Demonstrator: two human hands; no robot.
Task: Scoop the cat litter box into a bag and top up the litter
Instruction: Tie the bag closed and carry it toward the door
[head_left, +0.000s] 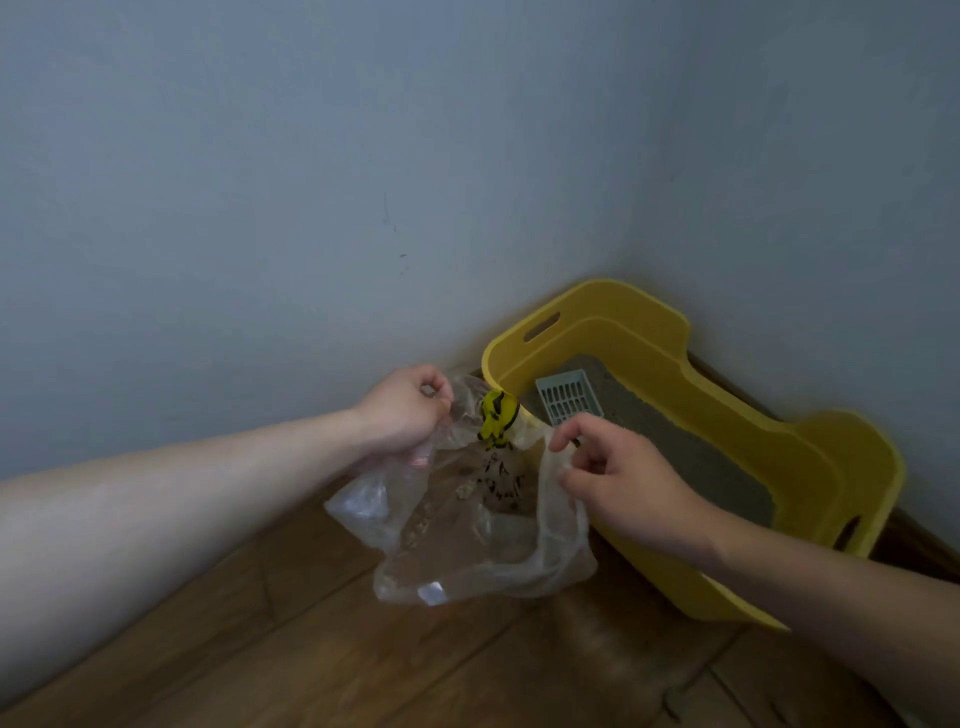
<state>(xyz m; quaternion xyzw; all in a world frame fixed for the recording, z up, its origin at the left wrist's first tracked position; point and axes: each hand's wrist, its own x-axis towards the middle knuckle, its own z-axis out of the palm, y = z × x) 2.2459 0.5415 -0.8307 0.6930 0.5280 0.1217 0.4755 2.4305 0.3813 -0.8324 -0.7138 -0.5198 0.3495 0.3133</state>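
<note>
Litter box: a yellow plastic litter box (597, 306) with high sides and slot handles. It stands on the floor, pushed into the corner where two walls meet.
Litter: grey litter (675, 452) covers the bottom of the litter box.
Scoop: a pale green slotted scoop (569, 397) is inside the litter box at its far left end. It rests on the litter. Its handle cannot be seen.
Bag: a thin clear plastic bag (467, 540) hangs just beside the left end of the litter box, in front of its near corner. The two hands hold its mouth open. I cannot tell if its bottom touches the floor.
Mark: a yellow and black mark (497, 415) is on the far side of the bag, close to the rim of the litter box. Below it there is dark writing (498, 483), too blurred to read.
Bits: a few small pale bits (462, 489) show through the plastic, left of the litter box.
Left hand: the left hand (402, 410) is to the left of the litter box and apart from it. Its fingers (439, 389) are curled tight around the bunched left edge of the bag.
Right hand: the right hand (618, 483) is in front of the near side of the litter box. Thumb and forefinger pinch the right edge of the bag's mouth, and the other fingers are bent.
Floor: brown wooden floor (311, 649) lies under the litter box and in front of it.
Walls: plain grey-blue walls (311, 156) rise behind the litter box.
</note>
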